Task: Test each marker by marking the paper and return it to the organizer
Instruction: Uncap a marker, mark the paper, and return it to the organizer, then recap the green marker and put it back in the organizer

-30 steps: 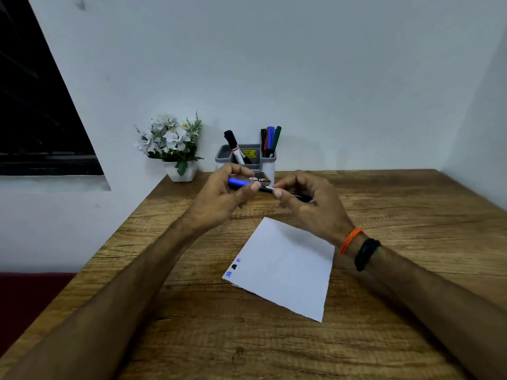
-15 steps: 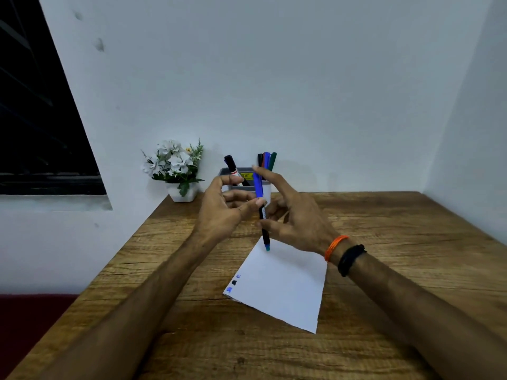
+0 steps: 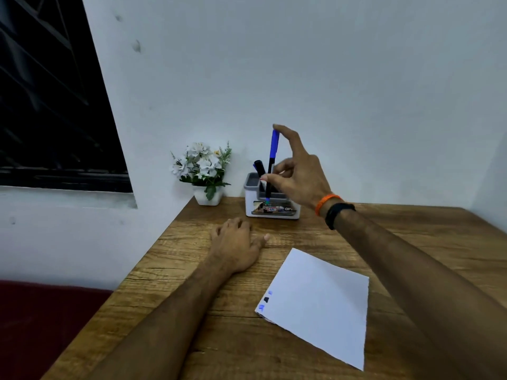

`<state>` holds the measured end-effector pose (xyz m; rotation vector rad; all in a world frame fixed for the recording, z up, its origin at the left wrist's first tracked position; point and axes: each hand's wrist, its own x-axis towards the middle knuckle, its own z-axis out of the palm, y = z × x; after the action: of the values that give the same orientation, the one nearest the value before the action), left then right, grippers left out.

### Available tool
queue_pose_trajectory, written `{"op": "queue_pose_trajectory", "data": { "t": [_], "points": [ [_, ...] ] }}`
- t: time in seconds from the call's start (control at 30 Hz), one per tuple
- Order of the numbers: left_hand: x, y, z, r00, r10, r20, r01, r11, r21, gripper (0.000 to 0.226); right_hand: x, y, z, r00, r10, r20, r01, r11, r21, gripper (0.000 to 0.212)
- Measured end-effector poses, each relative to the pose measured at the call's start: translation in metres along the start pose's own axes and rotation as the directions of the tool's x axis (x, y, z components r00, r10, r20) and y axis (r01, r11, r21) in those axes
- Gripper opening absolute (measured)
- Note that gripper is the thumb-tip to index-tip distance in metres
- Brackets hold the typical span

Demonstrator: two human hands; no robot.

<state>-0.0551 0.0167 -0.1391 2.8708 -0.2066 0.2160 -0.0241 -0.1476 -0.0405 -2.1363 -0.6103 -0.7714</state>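
Right hand point(image 3: 297, 174) pinches the blue marker point(image 3: 272, 163) upright over the organizer point(image 3: 271, 200), index tip on its top end, thumb at mid-barrel. The lower tip sits before the organizer's front; whether it's inside a slot, can't tell. The hand hides the right compartment. Left hand point(image 3: 237, 246) rests flat on the table point(image 3: 315, 234), fingers relaxed. The paper point(image 3: 318, 303) lies near, bare wood around it.

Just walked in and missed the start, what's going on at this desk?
A person is testing markers. The right hand holds a blue-capped marker upright over the organizer, apparently returning it. The left hand rests on the wooden table. The paper bears small blue and black marks near one corner.
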Motion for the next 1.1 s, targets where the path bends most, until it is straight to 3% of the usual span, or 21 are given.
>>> {"op": "queue_pose_trajectory", "data": {
  "t": [0.37,0.43,0.53,0.6,1.1],
  "points": [
    [0.008,-0.010,0.009,1.000,-0.007,-0.029,0.007,1.000,-0.002,0.068,0.050,0.009,0.059,0.995,-0.008,-0.098,-0.006,0.990,-0.138,0.094],
    [0.008,-0.011,0.010,1.000,-0.010,-0.029,0.010,1.000,0.003,0.069,0.050,0.014,0.062,0.998,0.010,-0.063,-0.018,0.991,-0.131,0.081],
    [0.009,-0.010,0.010,0.999,-0.016,-0.031,0.016,1.000,0.005,0.069,0.048,0.016,0.061,0.999,0.030,0.017,-0.026,0.976,-0.217,0.042],
    [0.009,-0.010,0.010,0.999,-0.015,-0.030,0.015,1.000,0.005,0.069,0.046,0.016,0.061,0.998,0.025,0.054,-0.009,0.964,-0.265,0.031],
    [0.005,-0.006,0.003,1.000,0.011,-0.018,-0.011,1.000,-0.006,0.063,0.012,0.025,0.003,0.991,0.077,-0.113,-0.090,0.989,-0.115,0.027]
  ]
}}
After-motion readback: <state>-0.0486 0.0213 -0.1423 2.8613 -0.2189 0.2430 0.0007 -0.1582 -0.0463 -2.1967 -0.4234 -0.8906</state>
